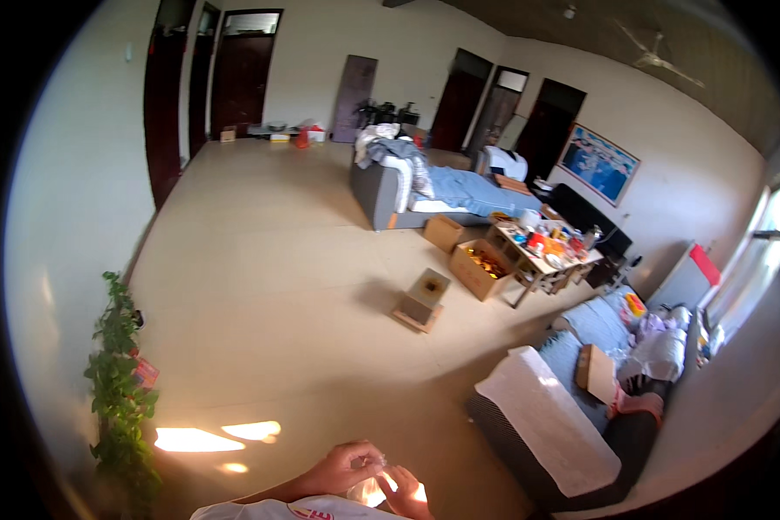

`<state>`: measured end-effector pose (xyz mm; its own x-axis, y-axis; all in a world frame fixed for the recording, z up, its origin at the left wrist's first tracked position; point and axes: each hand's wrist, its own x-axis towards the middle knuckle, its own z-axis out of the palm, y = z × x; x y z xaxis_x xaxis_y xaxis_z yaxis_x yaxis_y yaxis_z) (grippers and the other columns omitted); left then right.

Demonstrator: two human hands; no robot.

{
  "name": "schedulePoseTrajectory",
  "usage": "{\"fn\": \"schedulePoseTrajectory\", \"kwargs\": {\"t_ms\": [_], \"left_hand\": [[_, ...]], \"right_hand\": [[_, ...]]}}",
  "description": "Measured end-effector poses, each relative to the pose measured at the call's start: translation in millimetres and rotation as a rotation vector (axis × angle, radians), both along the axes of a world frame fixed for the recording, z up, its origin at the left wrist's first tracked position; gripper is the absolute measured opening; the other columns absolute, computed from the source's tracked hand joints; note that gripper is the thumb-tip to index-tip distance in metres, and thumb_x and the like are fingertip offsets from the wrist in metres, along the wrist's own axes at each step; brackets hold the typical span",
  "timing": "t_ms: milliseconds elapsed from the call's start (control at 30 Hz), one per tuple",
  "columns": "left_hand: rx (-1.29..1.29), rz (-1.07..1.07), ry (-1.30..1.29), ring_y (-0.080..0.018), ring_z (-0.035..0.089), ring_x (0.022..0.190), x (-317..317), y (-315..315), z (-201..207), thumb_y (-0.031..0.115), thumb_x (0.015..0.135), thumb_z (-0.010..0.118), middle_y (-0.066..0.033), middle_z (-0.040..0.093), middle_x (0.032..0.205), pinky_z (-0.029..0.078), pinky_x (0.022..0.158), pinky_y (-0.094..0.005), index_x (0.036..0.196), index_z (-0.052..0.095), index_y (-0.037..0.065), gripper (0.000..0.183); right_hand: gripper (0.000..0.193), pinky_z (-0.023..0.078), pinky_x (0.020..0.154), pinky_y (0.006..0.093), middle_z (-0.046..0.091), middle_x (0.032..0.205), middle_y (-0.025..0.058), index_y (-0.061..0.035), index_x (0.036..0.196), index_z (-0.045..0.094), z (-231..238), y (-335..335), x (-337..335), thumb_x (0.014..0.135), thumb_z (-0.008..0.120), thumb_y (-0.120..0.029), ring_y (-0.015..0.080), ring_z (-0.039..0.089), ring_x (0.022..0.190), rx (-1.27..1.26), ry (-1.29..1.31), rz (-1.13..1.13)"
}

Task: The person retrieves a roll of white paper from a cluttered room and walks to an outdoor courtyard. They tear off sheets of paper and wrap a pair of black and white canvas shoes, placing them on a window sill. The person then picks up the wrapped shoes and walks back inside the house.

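Note:
Both hands are close together in front of my white shirt [299,510] at the lower edge. My left hand [348,465] has its fingers bent and closed, thumb and fingertips pinched toward the right. Just beside it, my right hand [403,496] is also curled, its fingertips meeting those of the left. Between them shows a small pale, partly see-through thing [371,490], perhaps thin plastic; sunlight glares on it and its kind cannot be made out.
Right of me stands a grey sofa [503,433] with a white cover and an open cardboard box [595,374]. Ahead are a low box-like stand [423,299], a carton of shiny packets [481,269] and a cluttered table [529,257]. A leafy plant [117,373] lines the left wall.

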<state>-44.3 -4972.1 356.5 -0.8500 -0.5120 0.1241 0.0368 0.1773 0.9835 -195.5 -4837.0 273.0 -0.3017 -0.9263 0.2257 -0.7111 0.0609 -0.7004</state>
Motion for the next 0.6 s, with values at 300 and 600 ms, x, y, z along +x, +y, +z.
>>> {"fn": "schedulePoseTrajectory", "kwargs": {"t_ms": [300,600], "left_hand": [[0.034,0.178,0.009,-0.0165,0.059,0.087,16,-103,9,0.009,0.091,0.064,-0.0075,0.062,0.094,0.048,0.079,-0.031,0.098,0.063,0.002,0.01],[-0.018,0.154,0.026,-0.0195,0.06,0.091,-54,-208,-2,0.004,0.088,0.065,-0.0093,0.062,0.095,0.047,0.084,-0.032,0.097,0.063,0.001,0.01]], "right_hand": [[0.021,0.051,0.065,0.0333,0.061,0.082,0.0107,-0.0051,0.103,0.066,9,-129,6,0.084,0.073,-0.01,0.0249,0.061,0.074,-0.067,-0.364,0.16],[0.032,0.046,0.07,0.0318,0.056,0.085,0.0041,-0.005,0.111,0.058,19,-239,-60,0.092,0.068,-0.028,0.0148,0.052,0.078,0.258,-0.768,0.383]]}}
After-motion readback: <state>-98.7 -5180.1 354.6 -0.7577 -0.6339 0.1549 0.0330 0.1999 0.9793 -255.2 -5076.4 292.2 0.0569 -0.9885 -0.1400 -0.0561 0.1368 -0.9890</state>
